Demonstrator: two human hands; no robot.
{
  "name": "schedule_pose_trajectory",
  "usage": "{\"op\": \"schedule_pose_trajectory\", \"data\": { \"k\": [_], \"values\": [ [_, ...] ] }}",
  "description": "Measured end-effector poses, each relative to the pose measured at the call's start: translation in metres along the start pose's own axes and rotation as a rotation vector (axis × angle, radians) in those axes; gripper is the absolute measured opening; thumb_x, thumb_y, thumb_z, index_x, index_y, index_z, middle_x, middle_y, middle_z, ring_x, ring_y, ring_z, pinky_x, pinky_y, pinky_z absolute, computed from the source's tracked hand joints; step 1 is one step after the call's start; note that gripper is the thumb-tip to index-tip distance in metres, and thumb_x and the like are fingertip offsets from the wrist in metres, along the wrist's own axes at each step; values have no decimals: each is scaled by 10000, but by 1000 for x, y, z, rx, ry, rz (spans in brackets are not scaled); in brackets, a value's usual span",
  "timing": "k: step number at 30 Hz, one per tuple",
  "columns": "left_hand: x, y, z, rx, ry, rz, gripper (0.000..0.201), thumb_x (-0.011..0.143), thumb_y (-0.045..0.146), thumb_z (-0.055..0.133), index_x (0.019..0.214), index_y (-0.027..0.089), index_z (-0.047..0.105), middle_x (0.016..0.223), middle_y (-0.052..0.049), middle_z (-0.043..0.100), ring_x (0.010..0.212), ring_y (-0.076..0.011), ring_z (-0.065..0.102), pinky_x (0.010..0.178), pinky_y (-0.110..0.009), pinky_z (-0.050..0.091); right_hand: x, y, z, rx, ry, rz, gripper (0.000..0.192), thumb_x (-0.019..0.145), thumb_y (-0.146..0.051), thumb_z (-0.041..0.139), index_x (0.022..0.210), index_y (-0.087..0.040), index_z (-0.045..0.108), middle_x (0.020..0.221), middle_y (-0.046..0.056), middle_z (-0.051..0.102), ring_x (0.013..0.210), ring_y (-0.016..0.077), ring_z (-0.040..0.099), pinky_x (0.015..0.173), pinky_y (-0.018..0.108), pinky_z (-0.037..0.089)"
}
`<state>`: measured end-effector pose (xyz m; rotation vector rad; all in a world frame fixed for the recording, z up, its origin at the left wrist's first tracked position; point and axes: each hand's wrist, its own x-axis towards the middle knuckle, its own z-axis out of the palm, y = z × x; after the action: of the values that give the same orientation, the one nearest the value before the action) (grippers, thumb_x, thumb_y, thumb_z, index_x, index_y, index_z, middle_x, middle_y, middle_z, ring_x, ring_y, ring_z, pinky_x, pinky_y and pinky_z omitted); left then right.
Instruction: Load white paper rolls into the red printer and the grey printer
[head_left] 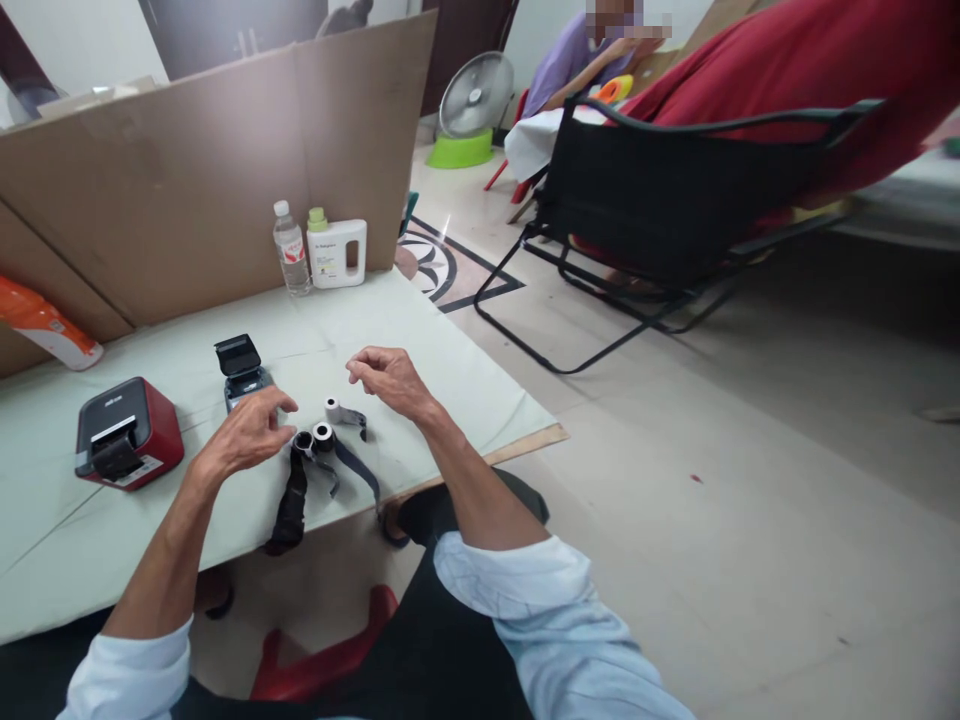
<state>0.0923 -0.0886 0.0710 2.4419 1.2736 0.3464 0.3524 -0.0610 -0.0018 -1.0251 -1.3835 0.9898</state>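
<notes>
Nearest the camera are the pale blue rolled sleeves, with a red stool (322, 660) under the knees. The left hand (251, 432) hovers with fingers curled and pinched, its fingertips just above the black-cored roll (303, 443), whose dark ribbon (289, 510) trails back over the worktop (420, 330) edge; whether it grips anything I cannot tell. The right hand (388, 380) is lifted, fingers loosely pinched on nothing visible. Between the two hands, a little below the right one, lie two white paper rolls (328, 420) with loose strips. To handle the roll well, I judge it best to pinch the core rather than the loose tail, and keep the ribbon from sliding off the edge.

Beyond the left hand stands a small open black printer (240, 370); further out on its left is a red label printer (127, 432). Beyond both hands, a water bottle (291, 248) and white jug (337, 252) stand against a cardboard screen (210, 160). Past the right hand a black folding chair (660, 200) stands on the tiled floor, with a fan (475, 95) and a seated person behind.
</notes>
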Motion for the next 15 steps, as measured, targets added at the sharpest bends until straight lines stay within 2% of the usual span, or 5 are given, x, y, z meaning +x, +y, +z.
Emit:
{"op": "schedule_pose_trajectory", "data": {
  "k": [4, 9, 11, 15],
  "values": [
    [-23, -10, 6, 10, -30, -27, 335, 823, 257, 631, 1142, 171, 688, 1007, -66, 701, 764, -193, 635, 775, -355, 521, 0, 2, 2, -1, 19, 5, 264, 815, -417, 661, 713, -174, 671, 652, 13, 669, 502, 93, 475, 481, 233, 406],
    [-29, -24, 24, -23, -52, -47, 523, 766, 150, 584, 1286, 174, 637, 1169, -95, 702, 786, -191, 645, 851, -369, 535, -1, 2, 3, -22, 23, 12, 271, 820, -424, 668, 708, -177, 669, 644, 12, 659, 509, 99, 475, 481, 235, 416],
    [-26, -26, 31, -15, -66, -41, 501, 756, 134, 575, 1247, 188, 655, 1133, -88, 713, 821, -206, 651, 862, -366, 531, -1, 2, 4, -32, 20, 16, 272, 824, -425, 670, 712, -177, 670, 647, 11, 659, 513, 100, 477, 484, 236, 422],
    [-23, -26, 34, 0, -70, -23, 344, 739, 101, 534, 1016, 209, 706, 965, -64, 725, 857, -223, 652, 823, -339, 513, -1, 4, 3, -35, 24, 21, 272, 827, -425, 667, 715, -177, 670, 642, 8, 655, 514, 99, 474, 483, 234, 421]
  ]
}}
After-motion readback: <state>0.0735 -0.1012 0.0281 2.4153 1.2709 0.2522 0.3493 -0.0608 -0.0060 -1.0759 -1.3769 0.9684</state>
